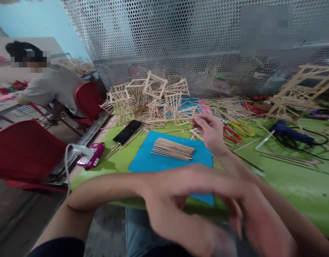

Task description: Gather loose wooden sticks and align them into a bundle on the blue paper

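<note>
My left hand [196,200] is large and blurred in the foreground, reaching to the right over the table's front edge. Its thumb and fingers are apart, and nothing shows between them. Farther back, my right hand [208,130] is closed in a pinch, its fingertips close to the stick frames; whatever they hold is too small to make out. Just left of and below that hand, a bundle of thin wooden sticks [172,149] lies side by side on a blue sheet [143,151].
Wooden stick frames [153,89] pile up before a perforated metal screen [164,43]. A black phone [127,132] and purple power socket [92,156] lie left. Red-handled scissors [232,134], yellow-handled scissors [244,129] and a blue glue gun [290,134] lie right. A person [57,85] sits at left.
</note>
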`<state>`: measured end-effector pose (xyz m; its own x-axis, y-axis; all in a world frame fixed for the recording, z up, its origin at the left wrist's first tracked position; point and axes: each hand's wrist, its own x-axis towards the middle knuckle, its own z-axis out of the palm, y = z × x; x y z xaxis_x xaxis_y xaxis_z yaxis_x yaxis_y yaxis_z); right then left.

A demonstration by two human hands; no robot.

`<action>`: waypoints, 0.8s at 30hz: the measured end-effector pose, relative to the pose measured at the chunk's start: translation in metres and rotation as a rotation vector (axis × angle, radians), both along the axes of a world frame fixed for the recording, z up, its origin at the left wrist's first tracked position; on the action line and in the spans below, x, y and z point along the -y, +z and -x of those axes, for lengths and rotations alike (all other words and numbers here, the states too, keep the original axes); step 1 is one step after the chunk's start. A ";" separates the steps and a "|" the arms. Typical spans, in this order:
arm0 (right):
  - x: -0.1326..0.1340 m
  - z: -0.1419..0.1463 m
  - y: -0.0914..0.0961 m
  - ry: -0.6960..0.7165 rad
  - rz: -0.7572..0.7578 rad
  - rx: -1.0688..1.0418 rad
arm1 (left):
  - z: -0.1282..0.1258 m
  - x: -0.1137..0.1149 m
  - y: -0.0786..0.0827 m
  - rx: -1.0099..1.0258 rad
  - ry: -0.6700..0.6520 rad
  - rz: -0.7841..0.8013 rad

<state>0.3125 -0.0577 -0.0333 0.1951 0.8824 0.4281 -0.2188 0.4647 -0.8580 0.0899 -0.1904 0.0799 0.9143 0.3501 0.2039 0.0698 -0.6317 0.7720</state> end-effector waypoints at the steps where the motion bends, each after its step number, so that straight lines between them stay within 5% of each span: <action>1: 0.001 0.000 0.001 -0.011 -0.015 0.031 | -0.007 -0.015 -0.003 0.046 0.001 -0.056; 3: 0.005 0.001 0.002 -0.020 -0.049 0.087 | -0.017 -0.051 -0.016 0.274 0.205 -0.458; 5: 0.008 0.004 0.003 0.007 -0.069 0.126 | -0.017 -0.087 -0.037 0.242 0.519 -0.758; 8: 0.014 0.009 0.005 0.070 -0.062 0.189 | -0.005 -0.126 -0.067 0.070 0.718 -1.031; 13: 0.027 0.010 0.012 0.100 -0.106 0.393 | 0.012 -0.139 -0.088 -0.013 0.636 -1.222; 24: 0.047 -0.002 0.069 0.333 -0.175 1.046 | 0.024 -0.123 -0.075 0.147 0.430 -1.389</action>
<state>0.3145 -0.1049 0.0360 -0.5703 0.7351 0.3666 0.4386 0.6499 -0.6207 0.0663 -0.0672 0.0050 0.7338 0.0328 0.6786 0.4173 -0.8099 -0.4121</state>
